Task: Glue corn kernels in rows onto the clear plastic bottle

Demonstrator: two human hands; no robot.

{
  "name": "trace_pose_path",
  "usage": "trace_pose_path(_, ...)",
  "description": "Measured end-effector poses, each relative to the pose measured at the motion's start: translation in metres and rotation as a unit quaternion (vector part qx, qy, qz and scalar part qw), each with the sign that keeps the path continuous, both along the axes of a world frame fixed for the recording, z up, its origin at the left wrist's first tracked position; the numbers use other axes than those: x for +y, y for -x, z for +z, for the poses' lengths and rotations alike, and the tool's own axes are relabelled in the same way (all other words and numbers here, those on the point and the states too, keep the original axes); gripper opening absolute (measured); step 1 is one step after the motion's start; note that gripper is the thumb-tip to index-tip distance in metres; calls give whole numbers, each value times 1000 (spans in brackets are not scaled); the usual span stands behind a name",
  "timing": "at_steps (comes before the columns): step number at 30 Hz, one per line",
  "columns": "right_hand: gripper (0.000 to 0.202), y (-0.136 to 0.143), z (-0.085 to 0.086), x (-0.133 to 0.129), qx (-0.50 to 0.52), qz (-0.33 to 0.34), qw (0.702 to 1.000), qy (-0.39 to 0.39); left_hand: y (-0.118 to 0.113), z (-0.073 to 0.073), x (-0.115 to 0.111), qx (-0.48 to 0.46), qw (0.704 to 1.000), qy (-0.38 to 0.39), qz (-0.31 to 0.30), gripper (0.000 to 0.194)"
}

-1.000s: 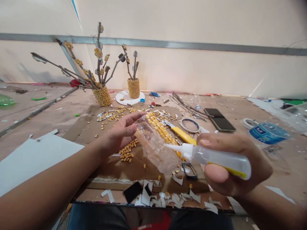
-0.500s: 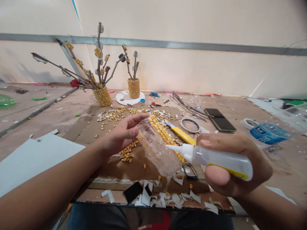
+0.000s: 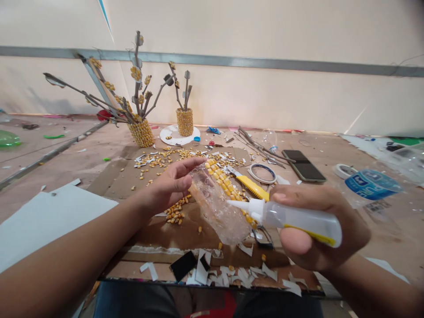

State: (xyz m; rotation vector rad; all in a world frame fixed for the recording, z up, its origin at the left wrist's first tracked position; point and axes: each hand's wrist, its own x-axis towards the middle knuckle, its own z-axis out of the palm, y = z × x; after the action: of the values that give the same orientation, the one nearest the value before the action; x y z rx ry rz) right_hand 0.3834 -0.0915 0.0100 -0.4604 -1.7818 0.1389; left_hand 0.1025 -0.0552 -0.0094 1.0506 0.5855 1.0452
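My left hand [image 3: 170, 183] grips one end of a clear plastic bottle piece [image 3: 217, 214], which lies tilted in front of me. Rows of yellow corn kernels [image 3: 225, 181] are stuck along its far side; the near side is bare and shiny. In my right hand [image 3: 323, 221] is a glue bottle [image 3: 301, 221] with a white pointed nozzle, held nearly level. The nozzle tip is at the bare plastic close to the kernels; whether it touches I cannot tell. Loose kernels [image 3: 175, 214] lie on the cardboard [image 3: 129, 185] beneath.
Behind stand two kernel-covered pots [image 3: 141, 134] holding twigs. A yellow cutter knife [image 3: 253, 187], a tape roll [image 3: 262, 173], a phone [image 3: 304, 165] and a labelled plastic bottle [image 3: 372, 185] lie to the right. Paper scraps [image 3: 243, 277] litter the front edge; white sheets [image 3: 62, 212] lie left.
My right hand and the glue bottle have shifted slightly left, the nozzle tip moving a little along the plastic. My left hand and the bottle piece look almost still.
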Motion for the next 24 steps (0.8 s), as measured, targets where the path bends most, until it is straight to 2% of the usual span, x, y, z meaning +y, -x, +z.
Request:
trace_pose_path(6,33,-3,3,3,17,19,1000,-13,2,-2,0,5,1000,3,9,64)
trace_pose_path(10,31,-3,4,4,13,8,1000,-11,1,-2,0,7,1000,5,6,65)
trace_pose_path(19,45,-4,-16,3,76,19,997,-2,1,-2,2,-6,1000,8,-7,60)
trace_pose_path(24,43,-3,-14,4,65,50,996,17,3,-5,3,-5,1000,8,-10,64)
